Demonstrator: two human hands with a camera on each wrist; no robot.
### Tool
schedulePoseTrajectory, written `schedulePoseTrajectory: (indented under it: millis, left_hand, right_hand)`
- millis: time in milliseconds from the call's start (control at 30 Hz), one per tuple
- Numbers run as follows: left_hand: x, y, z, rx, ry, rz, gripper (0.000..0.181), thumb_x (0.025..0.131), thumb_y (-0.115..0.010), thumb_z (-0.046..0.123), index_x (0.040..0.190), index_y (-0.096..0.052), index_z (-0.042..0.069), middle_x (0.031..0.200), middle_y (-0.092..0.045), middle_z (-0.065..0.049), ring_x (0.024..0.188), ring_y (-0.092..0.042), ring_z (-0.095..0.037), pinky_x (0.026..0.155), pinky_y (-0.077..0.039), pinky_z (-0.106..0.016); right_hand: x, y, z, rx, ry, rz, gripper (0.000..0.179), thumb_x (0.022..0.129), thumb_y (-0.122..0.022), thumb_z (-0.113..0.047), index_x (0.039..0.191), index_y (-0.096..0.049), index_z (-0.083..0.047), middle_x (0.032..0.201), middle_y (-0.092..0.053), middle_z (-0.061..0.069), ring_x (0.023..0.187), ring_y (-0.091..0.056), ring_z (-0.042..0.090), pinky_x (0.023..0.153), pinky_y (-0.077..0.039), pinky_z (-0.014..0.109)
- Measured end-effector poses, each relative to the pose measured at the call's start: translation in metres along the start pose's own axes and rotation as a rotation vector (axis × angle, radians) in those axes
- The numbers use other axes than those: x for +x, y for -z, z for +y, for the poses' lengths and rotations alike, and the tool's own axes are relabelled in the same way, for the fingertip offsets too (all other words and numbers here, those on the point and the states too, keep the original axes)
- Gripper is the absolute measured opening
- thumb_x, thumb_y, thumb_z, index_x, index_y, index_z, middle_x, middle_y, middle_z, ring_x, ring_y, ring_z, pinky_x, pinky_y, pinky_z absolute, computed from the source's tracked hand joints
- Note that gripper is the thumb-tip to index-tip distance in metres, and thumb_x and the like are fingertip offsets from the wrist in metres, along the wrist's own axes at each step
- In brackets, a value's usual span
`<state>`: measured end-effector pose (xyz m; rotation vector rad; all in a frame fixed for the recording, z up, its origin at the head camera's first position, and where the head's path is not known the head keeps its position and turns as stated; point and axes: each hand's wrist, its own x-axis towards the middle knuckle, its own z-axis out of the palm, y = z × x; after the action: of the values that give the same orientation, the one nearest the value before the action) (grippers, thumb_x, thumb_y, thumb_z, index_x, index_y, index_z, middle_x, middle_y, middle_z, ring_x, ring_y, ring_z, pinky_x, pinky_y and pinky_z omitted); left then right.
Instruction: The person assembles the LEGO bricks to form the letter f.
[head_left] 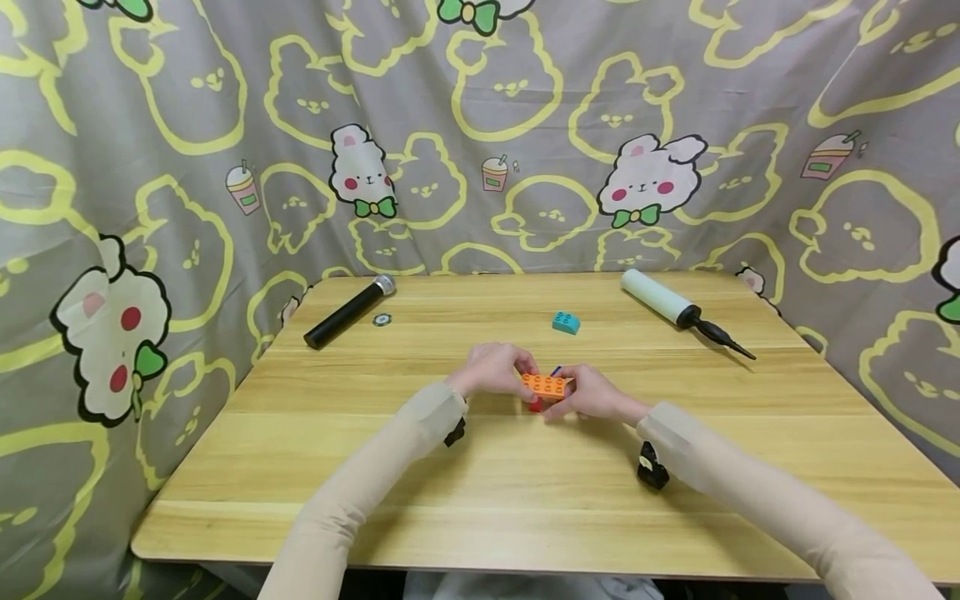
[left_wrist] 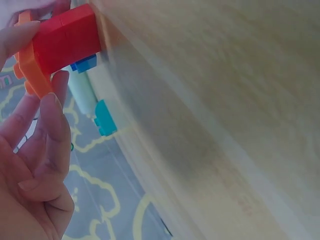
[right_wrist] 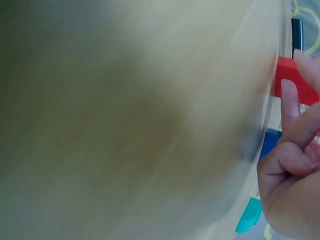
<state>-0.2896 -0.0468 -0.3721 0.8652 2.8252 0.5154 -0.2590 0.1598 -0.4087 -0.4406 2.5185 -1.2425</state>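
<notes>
Both hands meet over the middle of the table around an orange toy building brick (head_left: pixel 545 386) with studs on top. My left hand (head_left: pixel 495 369) grips its left end between thumb and fingers, and my right hand (head_left: pixel 592 393) holds it at the right end. Directly under the orange brick are red bricks (left_wrist: pixel 70 37), mostly hidden in the head view. Past them a blue brick (left_wrist: pixel 85 63) shows partly; whether it joins the red ones I cannot tell. Farther back on the table lies a teal brick (head_left: pixel 566 322) with a sloped side.
A black microphone (head_left: pixel 348 312) with a silver head lies at the back left, beside a small round chip (head_left: pixel 382 319). At the back right rests a pale hand pump (head_left: pixel 660 298) with a black nozzle. A patterned curtain (head_left: pixel 420 100) surrounds the wooden table (head_left: pixel 337 467).
</notes>
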Motion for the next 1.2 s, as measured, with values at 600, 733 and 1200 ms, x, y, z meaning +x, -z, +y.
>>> schedulePoseTrajectory:
  millis: [600, 733, 1200]
  left_hand:
    - [0.0, -0.002, -0.004, -0.009, -0.006, 0.003, 0.035, 0.069, -0.079, 0.05, 0.097, -0.067, 0.034, 0.105, -0.07, 0.012, 0.095, -0.059, -0.008, 0.074, -0.036, -0.031]
    - [-0.001, -0.001, -0.004, -0.012, -0.011, -0.001, 0.035, 0.069, -0.079, 0.05, 0.098, -0.067, 0.034, 0.105, -0.07, 0.011, 0.094, -0.06, -0.008, 0.073, -0.036, -0.031]
    - [-0.005, 0.001, -0.004, -0.038, 0.006, -0.008, 0.032, 0.07, -0.079, 0.051, 0.094, -0.065, 0.035, 0.102, -0.07, 0.013, 0.09, -0.059, -0.006, 0.072, -0.038, -0.028]
  right_hand:
    - [0.006, 0.023, 0.0, -0.047, -0.143, 0.256, 0.051, 0.078, -0.076, -0.021, 0.121, -0.057, 0.0, 0.083, -0.07, 0.012, 0.055, -0.056, 0.013, 0.055, -0.046, 0.027]
    - [0.012, 0.017, 0.002, -0.042, -0.169, 0.257, 0.049, 0.079, -0.075, -0.02, 0.119, -0.059, 0.002, 0.097, -0.067, 0.016, 0.057, -0.054, 0.011, 0.056, -0.045, 0.025]
    - [0.03, 0.007, -0.003, -0.044, -0.241, 0.276, 0.027, 0.083, -0.069, -0.012, 0.104, -0.06, 0.003, 0.076, -0.063, 0.007, 0.051, -0.05, 0.008, 0.05, -0.04, 0.022]
